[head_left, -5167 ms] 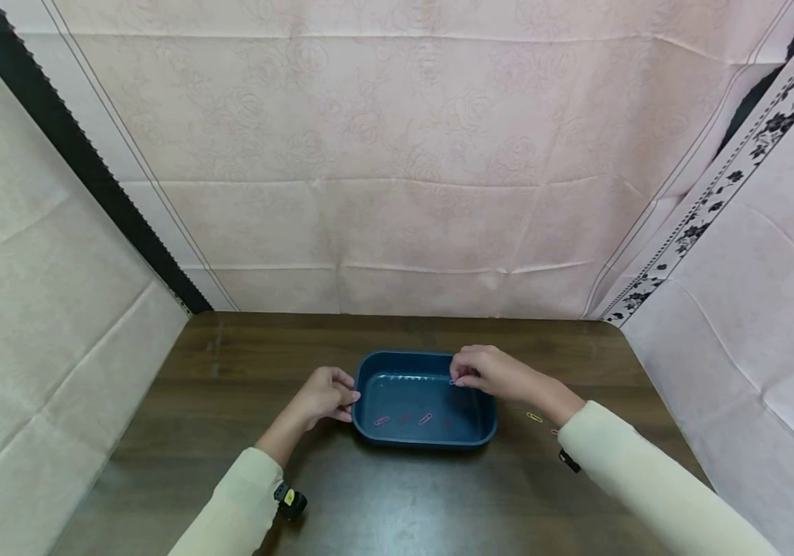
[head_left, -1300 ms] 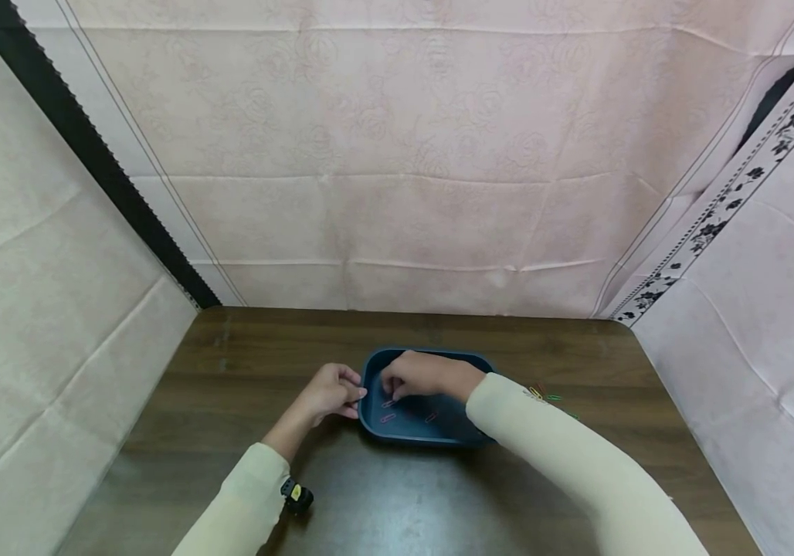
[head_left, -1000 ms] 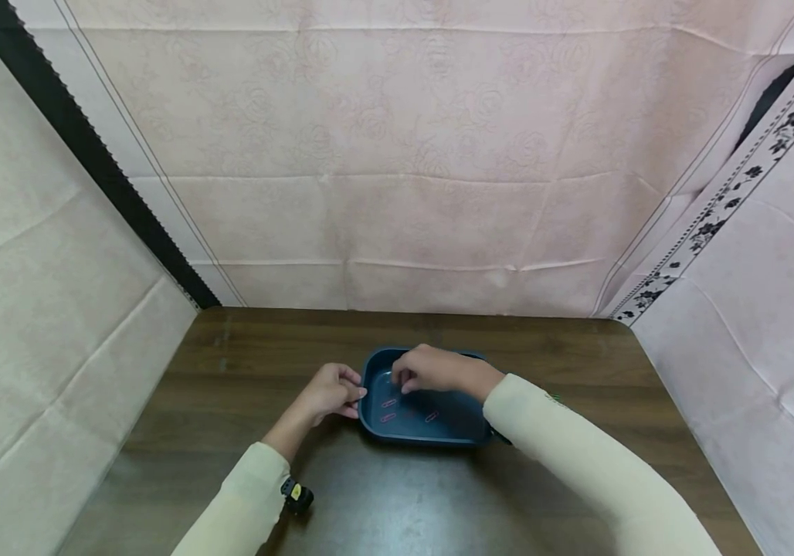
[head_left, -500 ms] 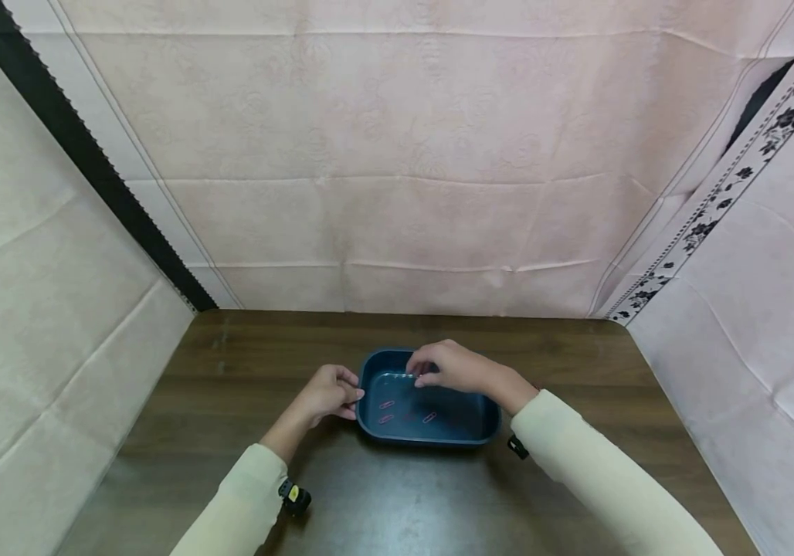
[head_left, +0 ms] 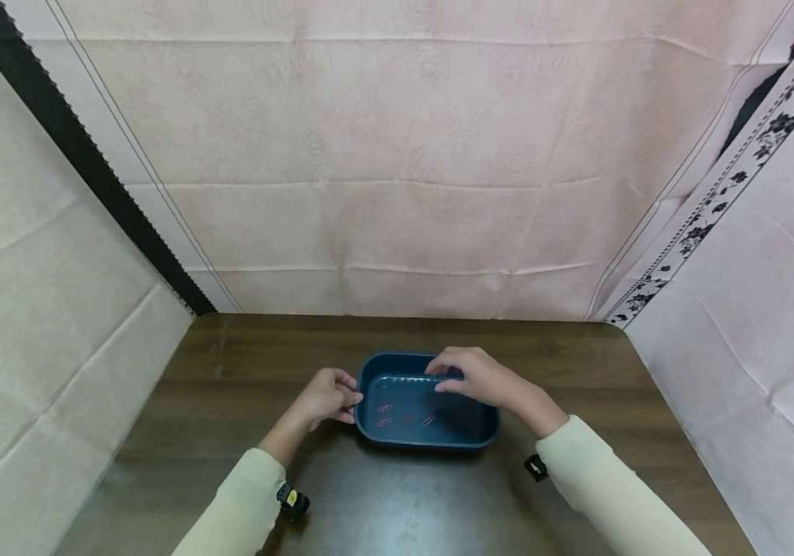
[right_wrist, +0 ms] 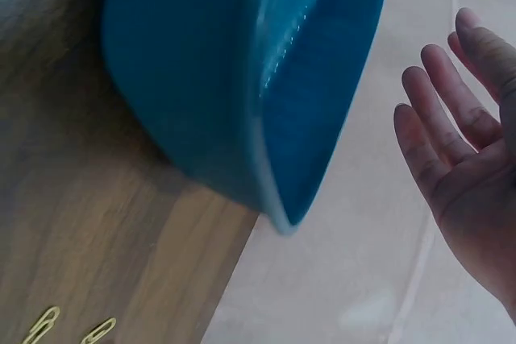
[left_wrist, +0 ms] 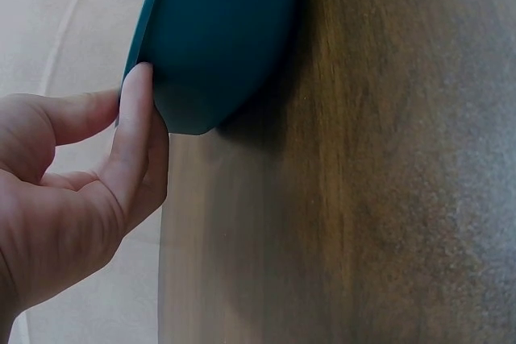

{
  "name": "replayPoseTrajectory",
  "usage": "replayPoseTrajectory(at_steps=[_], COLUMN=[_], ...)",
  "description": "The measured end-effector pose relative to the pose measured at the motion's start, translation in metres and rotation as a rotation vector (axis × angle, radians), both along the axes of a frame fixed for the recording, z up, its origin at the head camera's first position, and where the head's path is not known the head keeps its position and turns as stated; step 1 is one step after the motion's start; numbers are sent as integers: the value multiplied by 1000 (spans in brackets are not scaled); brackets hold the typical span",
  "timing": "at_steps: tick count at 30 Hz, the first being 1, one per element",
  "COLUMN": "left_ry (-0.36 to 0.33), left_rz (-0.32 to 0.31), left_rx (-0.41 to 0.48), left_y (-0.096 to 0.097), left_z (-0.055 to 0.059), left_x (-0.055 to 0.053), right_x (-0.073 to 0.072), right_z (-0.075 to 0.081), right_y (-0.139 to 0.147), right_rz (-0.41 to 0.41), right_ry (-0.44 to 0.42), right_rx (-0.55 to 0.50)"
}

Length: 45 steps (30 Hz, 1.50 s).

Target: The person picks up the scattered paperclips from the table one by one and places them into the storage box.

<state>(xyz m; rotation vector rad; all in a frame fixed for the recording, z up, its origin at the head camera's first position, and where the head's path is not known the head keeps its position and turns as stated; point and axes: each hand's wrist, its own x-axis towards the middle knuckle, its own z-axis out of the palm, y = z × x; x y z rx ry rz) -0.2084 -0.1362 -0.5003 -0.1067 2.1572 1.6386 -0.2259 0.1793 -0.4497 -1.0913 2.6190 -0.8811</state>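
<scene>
A person's left hand (head_left: 330,396) pinches the left rim of a blue rectangular tray (head_left: 400,390) set on a wooden table (head_left: 397,510). Inside, pink paper clips (head_left: 385,408) lie scattered on the tray's floor, toward its near side. Above the tray's right half hangs the right hand (head_left: 476,374), free, thumb and fingers parted. Yellow paper clips (right_wrist: 99,330) rest on the tabletop, apart from the tray.

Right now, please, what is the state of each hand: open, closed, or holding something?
Left hand: closed, holding the blue tray at one end.
Right hand: open, nothing seen in it.
</scene>
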Motion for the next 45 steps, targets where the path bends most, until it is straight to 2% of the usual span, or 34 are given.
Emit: replayPoseTrajectory(at_steps=[10, 20, 28, 40, 45], left_ry=[8, -2, 6, 22, 29], left_rz=[4, 1, -4, -7, -4], left_rx=[-1, 5, -5, -11, -19], left_y=[-1, -1, -1, 1, 1], left_z=[-2, -3, -1, 3, 4], left_x=[1, 3, 3, 4, 4], right_x=[19, 41, 44, 49, 50], right_z=[-2, -5, -12, -28, -35], right_y=[36, 75, 105, 141, 156], right_rz=[-103, -260, -305, -391, -427], right_ry=[125, 148, 219, 255, 233], right_rx=[-72, -110, -81, -22, -11])
